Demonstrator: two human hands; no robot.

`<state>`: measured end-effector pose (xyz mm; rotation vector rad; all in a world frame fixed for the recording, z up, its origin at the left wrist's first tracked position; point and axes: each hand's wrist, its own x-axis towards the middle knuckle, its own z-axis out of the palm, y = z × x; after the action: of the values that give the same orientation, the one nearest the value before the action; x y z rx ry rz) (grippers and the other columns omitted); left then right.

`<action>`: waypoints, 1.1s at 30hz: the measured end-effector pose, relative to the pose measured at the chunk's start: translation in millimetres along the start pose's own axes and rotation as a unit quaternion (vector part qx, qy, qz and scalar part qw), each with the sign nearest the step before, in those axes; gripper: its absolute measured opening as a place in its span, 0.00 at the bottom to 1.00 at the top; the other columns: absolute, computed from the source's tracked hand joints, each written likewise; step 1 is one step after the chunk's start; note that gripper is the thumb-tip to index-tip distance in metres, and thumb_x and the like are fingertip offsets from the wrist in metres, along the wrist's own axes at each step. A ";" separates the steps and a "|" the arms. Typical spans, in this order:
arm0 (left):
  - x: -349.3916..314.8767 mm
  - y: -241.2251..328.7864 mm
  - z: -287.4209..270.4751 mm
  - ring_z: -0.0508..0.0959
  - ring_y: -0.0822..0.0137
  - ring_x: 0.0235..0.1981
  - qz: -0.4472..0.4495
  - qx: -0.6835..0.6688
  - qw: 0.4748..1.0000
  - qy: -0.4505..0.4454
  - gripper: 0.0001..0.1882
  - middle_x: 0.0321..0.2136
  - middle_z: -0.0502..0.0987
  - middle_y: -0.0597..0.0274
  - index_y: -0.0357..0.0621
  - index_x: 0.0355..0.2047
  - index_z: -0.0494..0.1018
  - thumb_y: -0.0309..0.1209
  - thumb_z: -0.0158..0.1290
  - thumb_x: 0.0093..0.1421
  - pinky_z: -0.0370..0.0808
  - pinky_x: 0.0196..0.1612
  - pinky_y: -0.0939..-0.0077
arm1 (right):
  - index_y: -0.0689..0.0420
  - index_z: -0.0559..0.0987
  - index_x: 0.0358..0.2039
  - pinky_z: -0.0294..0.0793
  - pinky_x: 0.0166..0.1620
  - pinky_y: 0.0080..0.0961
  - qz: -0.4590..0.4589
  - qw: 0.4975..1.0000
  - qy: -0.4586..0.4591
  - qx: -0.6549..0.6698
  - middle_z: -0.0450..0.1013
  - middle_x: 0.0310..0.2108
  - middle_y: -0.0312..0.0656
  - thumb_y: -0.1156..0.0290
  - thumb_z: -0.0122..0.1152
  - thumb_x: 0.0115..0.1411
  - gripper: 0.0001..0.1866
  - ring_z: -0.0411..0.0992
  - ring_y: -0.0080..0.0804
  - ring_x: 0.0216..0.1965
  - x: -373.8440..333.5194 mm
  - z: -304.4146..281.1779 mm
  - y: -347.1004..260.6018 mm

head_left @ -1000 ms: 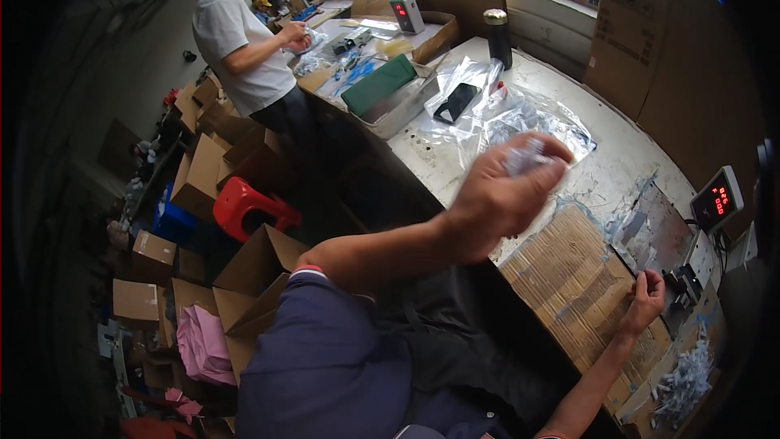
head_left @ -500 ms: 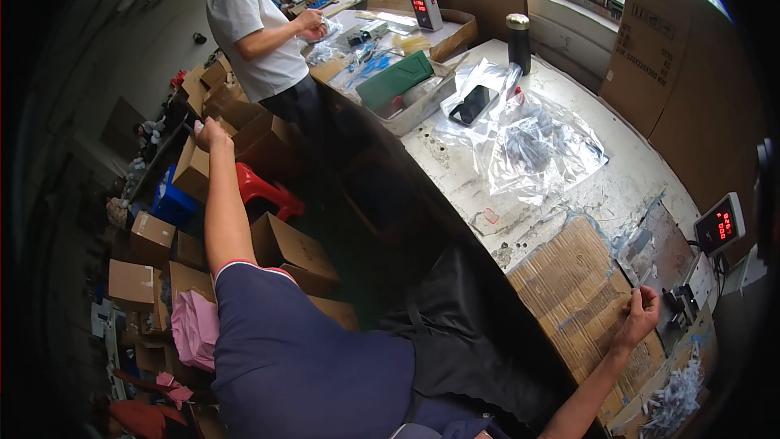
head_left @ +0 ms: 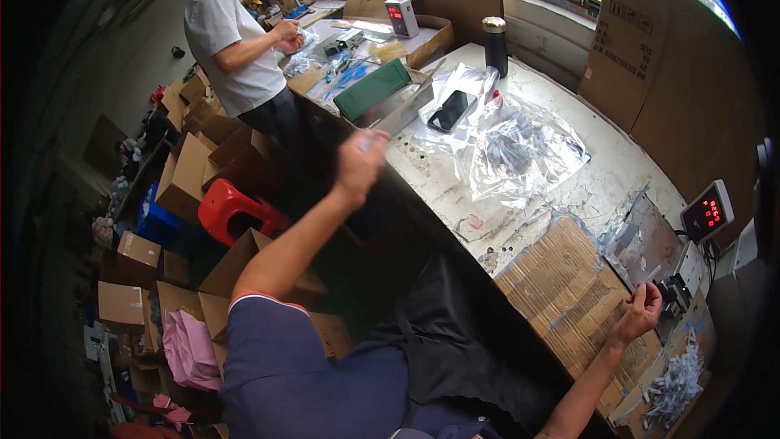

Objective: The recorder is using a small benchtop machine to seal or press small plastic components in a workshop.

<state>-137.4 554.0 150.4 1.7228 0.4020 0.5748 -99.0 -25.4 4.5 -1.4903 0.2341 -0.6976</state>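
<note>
My left hand (head_left: 360,169) is raised in front of the table's near edge, blurred by motion. Its fingers are curled closed, and a small pale thing shows at the fingertips, too smeared to name. On the right, my right hand (head_left: 638,317) holds its fingers pinched together above a worn sheet of corrugated cardboard (head_left: 561,293). Whatever is in that pinch is too small to make out. Right beside those fingertips stands a small black metal fixture (head_left: 674,296). A flat, stained metal plate (head_left: 646,240) lies just beyond.
Clear plastic bags (head_left: 528,150), a phone (head_left: 452,110) and a black flask (head_left: 495,47) occupy the white table (head_left: 431,158). A counter with red digits (head_left: 707,211) stands at right, near pale scraps (head_left: 676,386). Cardboard boxes (head_left: 183,175), a red stool (head_left: 231,210) and a co-worker (head_left: 236,49) are left.
My left hand has swung from the boxes at far left rightward to the table's near edge, still closed. My right hand stays beside the black fixture. The view has shifted slightly.
</note>
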 end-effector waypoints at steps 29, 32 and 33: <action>-344.0 -48.1 274.4 0.55 0.79 0.10 -0.515 -0.085 0.587 -0.619 0.13 0.12 0.60 0.76 0.55 0.21 0.70 0.37 0.57 0.63 0.47 0.14 0.77 | 0.67 0.79 0.44 0.76 0.37 0.17 -0.222 0.974 -0.023 0.030 0.80 0.40 0.46 0.82 0.61 0.66 0.07 0.74 0.21 0.33 -26.5 81.1 -172.2; -347.7 -50.6 270.4 0.55 0.79 0.10 -0.528 -0.100 0.567 -0.624 0.12 0.13 0.63 0.76 0.56 0.23 0.71 0.36 0.56 0.64 0.48 0.14 0.77 | 0.67 0.80 0.44 0.75 0.36 0.17 -0.192 0.981 -0.035 0.018 0.80 0.39 0.44 0.81 0.62 0.66 0.07 0.74 0.20 0.33 -18.2 74.7 -171.2; -349.7 -51.2 270.3 0.55 0.79 0.10 -0.522 -0.082 0.581 -0.620 0.11 0.14 0.63 0.76 0.56 0.24 0.71 0.37 0.56 0.64 0.48 0.14 0.78 | 0.67 0.80 0.44 0.74 0.37 0.17 -0.185 0.982 -0.028 0.023 0.80 0.39 0.44 0.82 0.62 0.66 0.07 0.73 0.20 0.32 -16.9 75.0 -172.0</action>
<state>-265.8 155.2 0.5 1.0146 0.2214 -1.3976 -119.2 58.0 172.2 -1.5221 -0.1079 -0.9486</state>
